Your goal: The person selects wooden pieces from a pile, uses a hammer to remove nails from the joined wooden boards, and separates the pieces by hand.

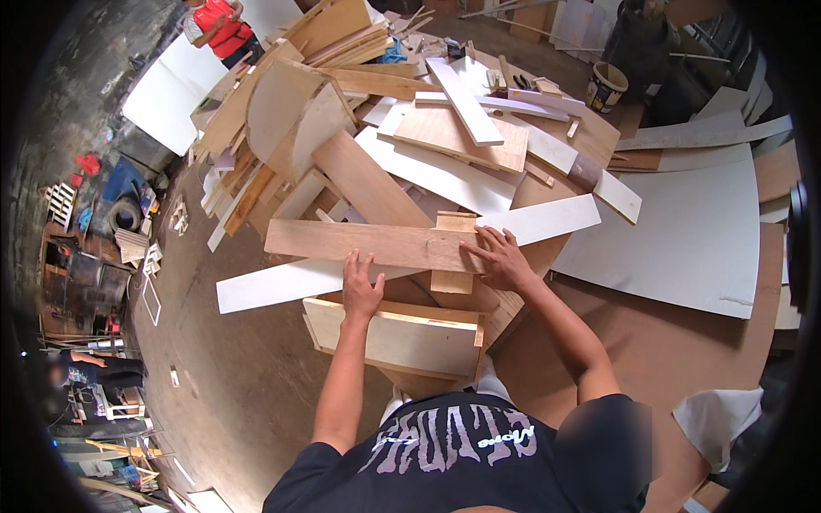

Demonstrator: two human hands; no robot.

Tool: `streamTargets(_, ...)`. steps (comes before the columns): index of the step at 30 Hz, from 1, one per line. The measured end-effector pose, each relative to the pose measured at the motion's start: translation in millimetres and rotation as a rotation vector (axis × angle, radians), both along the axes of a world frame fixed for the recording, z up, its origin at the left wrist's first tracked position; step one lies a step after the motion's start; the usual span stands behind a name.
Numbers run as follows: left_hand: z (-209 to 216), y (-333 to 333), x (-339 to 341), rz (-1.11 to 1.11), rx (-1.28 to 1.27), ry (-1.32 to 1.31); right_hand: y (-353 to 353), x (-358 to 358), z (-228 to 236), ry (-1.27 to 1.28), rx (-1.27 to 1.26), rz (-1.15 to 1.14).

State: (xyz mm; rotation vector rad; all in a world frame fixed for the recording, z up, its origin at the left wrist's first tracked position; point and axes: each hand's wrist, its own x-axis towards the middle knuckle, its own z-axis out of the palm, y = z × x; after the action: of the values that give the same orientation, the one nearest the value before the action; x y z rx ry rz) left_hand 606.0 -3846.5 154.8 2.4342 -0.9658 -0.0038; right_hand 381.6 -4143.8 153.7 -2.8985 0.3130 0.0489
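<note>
My left hand [361, 285] lies flat, fingers spread, on the near edge of a long brown wooden board [368, 244] that runs left to right across a pile of offcuts. My right hand [499, 257] presses on the right end of the same board, beside a small pale wood block [454, 224] that crosses under it. A long white strip [282, 285] lies under the board, sticking out to the left. Just below my hands stands a shallow plywood box frame [410, 339].
Many plywood and white laminate pieces are heaped on the workbench [590, 128] beyond. A large white sheet [693, 231] lies to the right. A bucket [606, 86] stands at the back. A person in a red top [221, 26] is at the far left. Brown floor [222, 368] is at lower left.
</note>
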Motion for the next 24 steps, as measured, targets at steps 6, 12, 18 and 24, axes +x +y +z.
streamTargets(6, 10.0, 10.3, -16.1, -0.008, -0.049, 0.127, 24.5, 0.5, 24.8, -0.159, 0.06, -0.057)
streamTargets(12, 39.1, 40.5, -48.8, 0.032, -0.184, 0.146, 86.0, 18.1, 61.4, -0.425, 0.235, 0.073)
streamTargets(18, 62.6, 119.9, -100.1, 0.057, -0.409, 0.156, 185.8, 17.7, 97.9, -0.494, 0.406, 0.104)
streamTargets(24, 65.6, 248.9, -148.5, 0.212, -0.549, 0.176, 326.6, 20.9, 93.4, -0.47, 0.477, 0.19)
